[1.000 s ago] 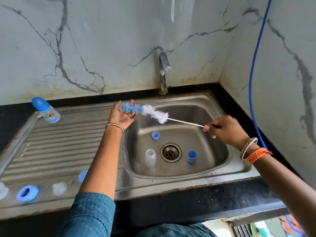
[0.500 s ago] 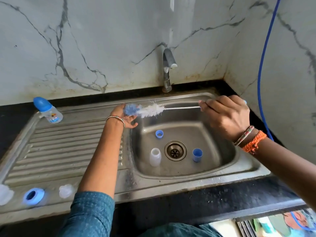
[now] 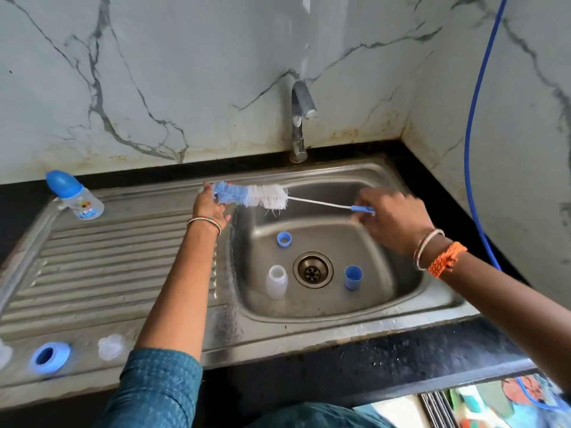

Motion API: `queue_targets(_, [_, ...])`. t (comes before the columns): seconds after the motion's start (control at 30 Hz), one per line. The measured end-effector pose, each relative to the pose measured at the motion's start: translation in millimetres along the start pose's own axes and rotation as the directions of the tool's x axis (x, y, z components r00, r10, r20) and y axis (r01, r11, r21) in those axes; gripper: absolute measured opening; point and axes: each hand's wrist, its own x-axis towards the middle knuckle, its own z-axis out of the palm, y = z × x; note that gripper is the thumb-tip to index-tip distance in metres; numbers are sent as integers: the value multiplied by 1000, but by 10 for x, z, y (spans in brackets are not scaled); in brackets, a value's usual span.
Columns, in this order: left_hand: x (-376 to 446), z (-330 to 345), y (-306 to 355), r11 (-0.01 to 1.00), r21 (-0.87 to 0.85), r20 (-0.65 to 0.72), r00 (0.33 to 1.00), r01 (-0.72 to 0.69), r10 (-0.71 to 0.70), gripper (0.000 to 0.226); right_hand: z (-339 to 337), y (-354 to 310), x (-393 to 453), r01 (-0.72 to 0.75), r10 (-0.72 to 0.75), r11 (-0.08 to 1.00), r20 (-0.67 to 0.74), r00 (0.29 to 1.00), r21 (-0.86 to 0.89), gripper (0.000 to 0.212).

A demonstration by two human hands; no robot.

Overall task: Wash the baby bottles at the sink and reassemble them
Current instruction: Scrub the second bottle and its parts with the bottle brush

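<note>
Your right hand [image 3: 392, 222] has slid back along the bottle brush [image 3: 259, 196] to pinch its blue handle end; your left hand [image 3: 211, 208] grips the bristle tip over the sink [image 3: 401, 313]. Tug too hard and bristles could flick grime onto the bottle body [image 3: 277, 281] standing in the basin.

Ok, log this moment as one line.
right hand: holds brush handle | left hand: touches bristle tip | bottle: upright in sink

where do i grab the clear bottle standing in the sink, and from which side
Take the bottle round its body, just below the open neck, coming straight down from above. It stands upright on the sink floor, left of the drain, with bare steel all round it, so fingers could probably close on either side. The smooth wall may be wet, so wrapping the hand round should hold better than a pinch at the rim.
</note>
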Motion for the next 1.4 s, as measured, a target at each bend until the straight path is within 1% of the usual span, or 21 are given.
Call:
queue_targets(0.07, [23, 13, -3, 1000, 14, 6, 1000, 8, -8, 43, 10, -70, -92, 125, -154, 985, -281, 947, -119, 7])
queue_targets(0.13, [31, 20, -7, 999, -39, 77, 997, 16, -13, 39, -11, -73, -86, 47, -69, 996, -309, 949, -79, 4])
queue_targets(0.2, [26, 0, 6, 991, -134, 158, 987, -19, 40, 32, -37, -40, -8, -177, 165, 971, 86, 983, 159, 19])
queue_targets(0.27, [11, -61, 21, 975, -220, 252, 964, -31, 88, 25, -48, 24, 41, -499, 121, 743, 644, 755, 445, 34])
queue_targets(0.33, [-8, -125, 21, 963, -269, 343, 936, 12, 84, 24, -16, 114, 72, -758, -75, 397, 841, 535, 518, 40])
queue_targets(0.4, [8, -159, 12, 954, -299, 366, 925, 13, 103, 22, -6, 144, 73, -793, -135, 270, 837, 530, 546, 43])
queue_targets(0.47, [28, -164, 11, 950, -312, 314, 943, -7, 110, 26, 12, 69, 45, -606, 9, 501, 697, 717, 617, 40])
queue_targets(0.53, [42, -155, 23, 969, -246, 224, 971, -26, 83, 28, 18, -50, 3, -270, 147, 891, 331, 932, 365, 30])
queue_targets(0.57, [47, -145, 27, 979, -202, 183, 981, -24, 62, 29, 17, -95, -25, -157, 141, 973, 103, 985, 170, 24])
queue_targets(0.63, [62, -130, 48, 989, -145, 124, 992, -2, 21, 30, -1, -185, -88, 29, -37, 999, -247, 968, -38, 10])
queue_targets(0.7, [60, -121, 79, 994, -105, 82, 996, 34, -26, 32, -8, -222, -119, 190, -242, 968, -394, 887, -166, 6])
queue_targets(0.8, [45, -128, 122, 995, -41, 47, 994, 97, -95, 37, 9, -196, -126, 306, -415, 902, -415, 810, -306, 15])
queue_targets(0.97, [55, -122, 146, 984, 27, -24, 984, 178, -178, 40, 63, -237, -198, 327, -409, 908, -391, 824, -261, 17])
queue_targets(1.07, [53, -186, 112, 984, -41, 53, 984, 174, -172, 31, 64, -301, -282, 324, -374, 924, -301, 877, -203, 9])
queue_targets(1.13, [48, -227, 69, 984, -122, 158, 981, 131, -111, 21, 20, -310, -259, 154, -169, 984, -202, 965, -85, 11])
queue_targets(1.17, [40, -235, 53, 980, -168, 221, 973, 103, -65, 19, -10, -278, -209, -7, 10, 997, -35, 999, 71, 20])
queue_targets(1.2, [32, -241, 43, 974, -215, 286, 958, 77, -12, 19, -40, -239, -148, -215, 141, 929, 249, 958, 300, 29])
queue_targets(1.23, [26, -246, 36, 964, -262, 343, 939, 54, 41, 18, -43, -187, -99, -476, 147, 729, 567, 810, 492, 35])
queue_targets(1.3, [13, -258, 41, 947, -322, 406, 905, 8, 131, 17, 34, -99, -81, -814, -88, 290, 861, 501, 503, 41])
queue_targets(1.37, [7, -278, 53, 938, -345, 412, 892, -37, 187, 18, 135, -70, -86, -838, -131, 213, 865, 484, 502, 39])
queue_targets(1.4, [6, -270, 55, 939, -340, 386, 904, -49, 186, 20, 165, -83, -96, -786, -51, 301, 832, 553, 540, 37])
